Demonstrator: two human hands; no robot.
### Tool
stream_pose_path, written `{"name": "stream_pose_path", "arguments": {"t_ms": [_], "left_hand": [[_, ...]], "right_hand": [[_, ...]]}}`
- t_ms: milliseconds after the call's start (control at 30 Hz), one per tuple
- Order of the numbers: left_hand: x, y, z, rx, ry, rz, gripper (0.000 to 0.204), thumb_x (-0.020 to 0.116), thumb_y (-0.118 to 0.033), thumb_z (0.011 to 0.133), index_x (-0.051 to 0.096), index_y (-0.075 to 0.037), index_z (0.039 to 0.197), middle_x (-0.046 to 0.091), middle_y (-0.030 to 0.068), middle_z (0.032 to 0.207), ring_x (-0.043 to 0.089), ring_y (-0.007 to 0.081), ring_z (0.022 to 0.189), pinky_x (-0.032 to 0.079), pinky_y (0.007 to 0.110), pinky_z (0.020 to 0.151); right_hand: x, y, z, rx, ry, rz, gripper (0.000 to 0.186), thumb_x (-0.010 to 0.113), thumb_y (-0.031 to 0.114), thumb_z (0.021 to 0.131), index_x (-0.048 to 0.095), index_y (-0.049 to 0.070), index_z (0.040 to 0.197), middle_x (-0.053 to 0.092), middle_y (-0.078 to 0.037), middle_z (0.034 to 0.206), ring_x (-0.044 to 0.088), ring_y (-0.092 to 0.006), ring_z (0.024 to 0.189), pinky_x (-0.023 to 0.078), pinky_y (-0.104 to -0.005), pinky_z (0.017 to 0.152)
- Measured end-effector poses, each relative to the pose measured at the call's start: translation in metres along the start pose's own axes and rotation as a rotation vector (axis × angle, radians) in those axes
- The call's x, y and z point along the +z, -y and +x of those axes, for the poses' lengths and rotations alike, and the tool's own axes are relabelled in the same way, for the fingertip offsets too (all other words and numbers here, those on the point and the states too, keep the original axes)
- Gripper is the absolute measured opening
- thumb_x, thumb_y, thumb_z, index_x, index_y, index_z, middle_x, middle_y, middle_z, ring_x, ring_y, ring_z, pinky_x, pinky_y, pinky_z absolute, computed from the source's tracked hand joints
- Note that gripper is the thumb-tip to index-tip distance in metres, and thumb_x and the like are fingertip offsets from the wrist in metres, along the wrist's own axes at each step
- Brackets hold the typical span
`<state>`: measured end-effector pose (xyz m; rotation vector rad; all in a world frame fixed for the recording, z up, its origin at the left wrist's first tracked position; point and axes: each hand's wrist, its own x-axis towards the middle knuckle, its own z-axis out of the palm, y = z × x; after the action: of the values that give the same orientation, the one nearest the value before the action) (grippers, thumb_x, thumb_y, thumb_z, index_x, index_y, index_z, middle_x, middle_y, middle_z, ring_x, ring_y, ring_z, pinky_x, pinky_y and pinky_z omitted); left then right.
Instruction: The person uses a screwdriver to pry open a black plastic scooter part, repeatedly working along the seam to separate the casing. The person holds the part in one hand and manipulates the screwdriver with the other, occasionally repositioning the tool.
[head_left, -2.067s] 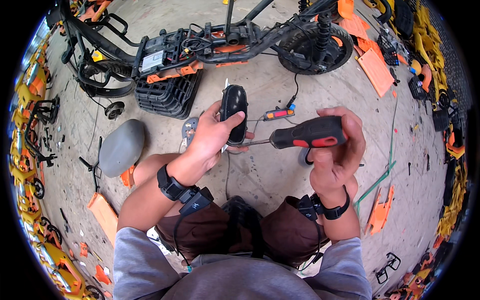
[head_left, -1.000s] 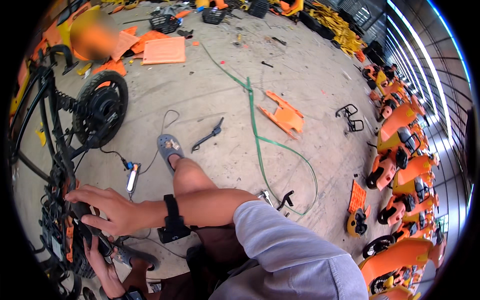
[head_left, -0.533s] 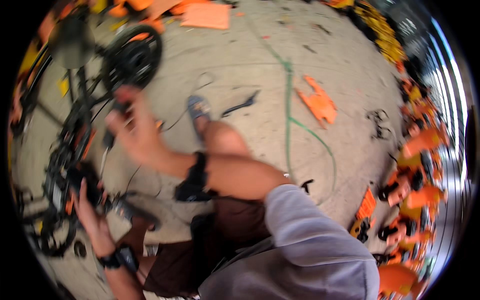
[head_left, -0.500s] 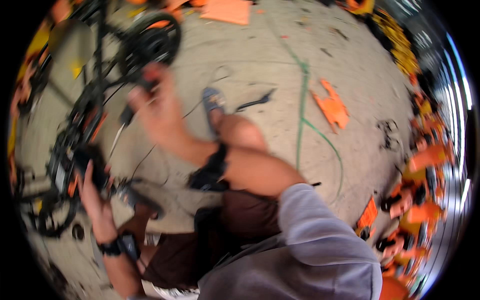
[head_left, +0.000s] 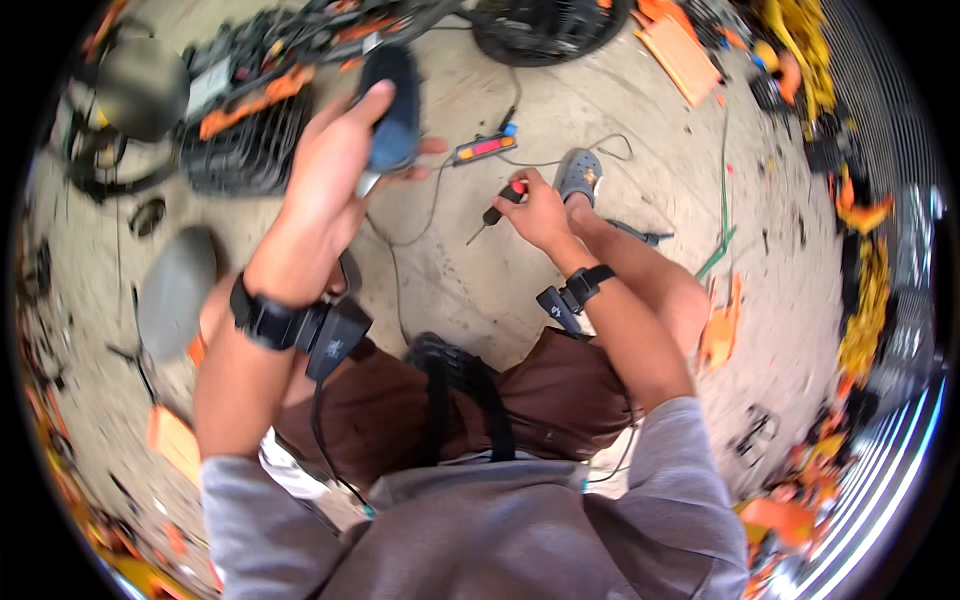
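My left hand [head_left: 335, 165] is raised and wrapped round a dark blue-black oblong piece [head_left: 395, 110] with rounded ends; blur hides its exact kind. A pale shiny bit shows under its lower end. Lower and to the right, my right hand [head_left: 540, 212] grips a screwdriver [head_left: 503, 203] by its black and red handle. Its thin shaft points down to the left, touching nothing. Between the hands, on the floor, lies a red and yellow power strip [head_left: 485, 149] with a blue plug.
A stripped motorbike-like frame [head_left: 270, 70] with black slatted parts lies at the upper left, a black wheel [head_left: 550, 30] at the top. Cables cross the concrete floor [head_left: 470, 290]. My clog-shod foot [head_left: 579, 177] stands right. Orange panels [head_left: 680, 55] and yellow parts [head_left: 865, 300] line the right.
My view has turned, so the frame and wheel now lie farther up. My left hand has come up from beside the frame with the dark piece; my right hand now sits lower right with the screwdriver.
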<state>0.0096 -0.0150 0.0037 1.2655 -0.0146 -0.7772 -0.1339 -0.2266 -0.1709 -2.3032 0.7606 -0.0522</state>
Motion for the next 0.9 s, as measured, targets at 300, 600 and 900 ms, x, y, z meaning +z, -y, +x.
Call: {"name": "stream_pose_path", "arguments": {"t_ms": [300, 600, 900], "left_hand": [[-0.008, 0.002, -0.005, 0.089, 0.009, -0.024, 0.040, 0.052, -0.027, 0.102, 0.048, 0.004, 0.127, 0.064, 0.0141, 0.105, 0.073, 0.0274, 0.084, 0.061, 0.033, 0.064], [-0.006, 0.006, -0.004, 0.110, -0.027, -0.066, 0.039, 0.053, -0.027, 0.102, 0.049, 0.003, 0.126, 0.064, 0.0143, 0.106, 0.073, 0.0262, 0.083, 0.061, 0.033, 0.063], [-0.009, 0.005, -0.006, 0.124, -0.008, -0.072, 0.041, 0.053, -0.027, 0.102, 0.047, 0.004, 0.129, 0.063, 0.0152, 0.107, 0.073, 0.0266, 0.084, 0.061, 0.034, 0.063]], "right_hand": [[0.072, -0.075, -0.015, 0.185, -0.019, 0.301, 0.037, 0.078, 0.023, 0.079, 0.066, -0.001, 0.104, 0.069, -0.012, 0.075, 0.072, -0.0216, 0.067, 0.054, -0.0319, 0.064], [0.079, -0.063, -0.033, 0.058, 0.003, 0.096, 0.038, 0.079, 0.025, 0.079, 0.067, 0.005, 0.109, 0.064, -0.011, 0.078, 0.063, -0.0243, 0.068, 0.051, -0.0343, 0.066], [0.082, -0.042, -0.044, 0.058, 0.078, 0.042, 0.036, 0.078, 0.023, 0.081, 0.066, 0.007, 0.111, 0.065, -0.011, 0.078, 0.063, -0.0254, 0.068, 0.052, -0.0353, 0.066]]}}
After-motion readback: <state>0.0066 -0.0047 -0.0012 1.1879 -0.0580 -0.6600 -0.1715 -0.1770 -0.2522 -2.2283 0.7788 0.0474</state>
